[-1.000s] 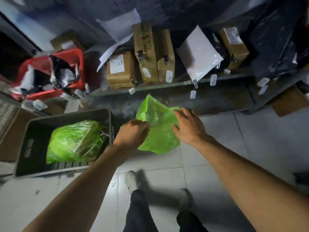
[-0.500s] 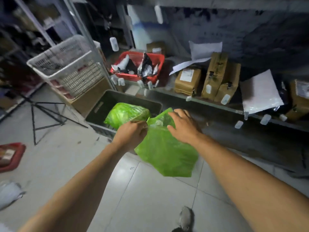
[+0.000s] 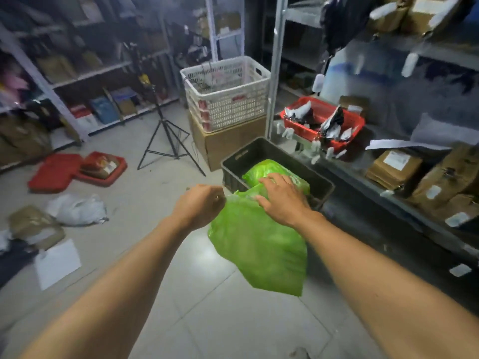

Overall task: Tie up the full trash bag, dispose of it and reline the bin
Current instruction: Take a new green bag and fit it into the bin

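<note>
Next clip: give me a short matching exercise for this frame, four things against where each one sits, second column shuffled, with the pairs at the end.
Things:
1. full green bag
2. empty green bag
3. white basket
4. red basket

Places:
A. on top of a cardboard box
B. inside the dark crate
C. on the low shelf at right
D. held up by the left hand and right hand

Pairs: 1-B, 2-D, 3-A, 4-C

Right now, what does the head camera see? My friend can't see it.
Two hands, left and right, hold an empty green bag by its top edge over the floor. Behind it, a full green bag sits in a dark crate.
</note>
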{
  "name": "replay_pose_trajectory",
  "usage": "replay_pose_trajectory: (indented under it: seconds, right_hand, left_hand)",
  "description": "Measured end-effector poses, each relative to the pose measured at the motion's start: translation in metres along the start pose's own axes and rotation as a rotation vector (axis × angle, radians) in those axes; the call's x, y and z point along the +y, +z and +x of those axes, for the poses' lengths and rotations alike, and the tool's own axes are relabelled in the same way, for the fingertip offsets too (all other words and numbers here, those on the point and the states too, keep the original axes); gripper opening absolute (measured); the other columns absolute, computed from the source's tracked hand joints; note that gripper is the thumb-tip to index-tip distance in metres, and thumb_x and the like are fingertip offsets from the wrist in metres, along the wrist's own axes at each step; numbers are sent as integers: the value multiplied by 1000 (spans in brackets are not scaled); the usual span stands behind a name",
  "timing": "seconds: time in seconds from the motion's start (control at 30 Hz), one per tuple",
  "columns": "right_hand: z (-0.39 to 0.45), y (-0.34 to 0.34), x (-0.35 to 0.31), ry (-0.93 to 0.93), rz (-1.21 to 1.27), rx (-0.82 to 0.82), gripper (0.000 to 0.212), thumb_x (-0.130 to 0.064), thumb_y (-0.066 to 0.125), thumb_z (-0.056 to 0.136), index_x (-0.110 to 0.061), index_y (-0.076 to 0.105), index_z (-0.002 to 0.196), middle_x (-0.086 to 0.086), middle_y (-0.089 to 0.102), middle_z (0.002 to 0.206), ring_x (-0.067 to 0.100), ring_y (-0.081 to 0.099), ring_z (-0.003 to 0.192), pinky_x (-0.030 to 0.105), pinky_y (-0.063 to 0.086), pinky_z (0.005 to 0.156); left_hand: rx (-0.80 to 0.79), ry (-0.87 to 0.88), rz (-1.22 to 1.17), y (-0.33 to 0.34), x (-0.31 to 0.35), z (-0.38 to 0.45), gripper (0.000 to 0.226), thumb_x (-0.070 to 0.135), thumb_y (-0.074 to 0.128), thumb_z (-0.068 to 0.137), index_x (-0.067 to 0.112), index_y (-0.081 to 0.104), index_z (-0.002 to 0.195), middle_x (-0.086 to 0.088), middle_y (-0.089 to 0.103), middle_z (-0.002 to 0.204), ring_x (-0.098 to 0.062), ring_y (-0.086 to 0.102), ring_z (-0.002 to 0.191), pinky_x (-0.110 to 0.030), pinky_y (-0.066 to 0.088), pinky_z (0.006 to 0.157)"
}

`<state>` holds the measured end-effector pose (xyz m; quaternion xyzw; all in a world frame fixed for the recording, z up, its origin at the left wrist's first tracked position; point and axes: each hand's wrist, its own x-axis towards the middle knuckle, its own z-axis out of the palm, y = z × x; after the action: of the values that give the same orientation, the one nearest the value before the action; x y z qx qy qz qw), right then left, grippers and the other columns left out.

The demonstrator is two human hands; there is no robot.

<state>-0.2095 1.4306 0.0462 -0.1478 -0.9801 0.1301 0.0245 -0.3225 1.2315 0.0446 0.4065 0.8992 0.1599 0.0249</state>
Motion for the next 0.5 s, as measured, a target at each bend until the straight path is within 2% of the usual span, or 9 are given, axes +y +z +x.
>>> replay_pose_trajectory:
  seconds: [0.13,0.23,0.3,0.5]
  right_hand:
    - [28,14,-65,-137,20,-20,53,-41,54,93,-18,46,140,9,43,144,29,34,135,42,34,111]
    - [54,25,-112,-253,26,-41,52,-42,55,92,-19,48,138,8,46,141,29,36,134,43,35,110]
    - [72,34,-142,-333,30,-52,52,-43,56,92,-19,48,138,8,46,140,29,37,133,43,37,109]
    - [125,62,-223,-558,25,-124,52,-44,53,93,-20,46,138,9,45,141,29,38,132,42,40,105]
  left_hand:
    - [57,-168,-81,-28,-56,-35,16,28,60,89,16,70,85,-10,73,89,-34,66,88,-35,50,66]
    - [125,-260,-93,-45,-96,-59,16,27,64,88,14,71,82,-11,72,86,-35,65,80,-32,41,62]
    - [144,-319,-84,-55,-120,-72,18,28,63,89,13,71,82,-10,71,83,-32,64,79,-33,43,64]
    - [129,-535,2,-77,-181,-111,20,31,58,92,16,70,89,-6,71,90,-27,63,87,-35,48,69]
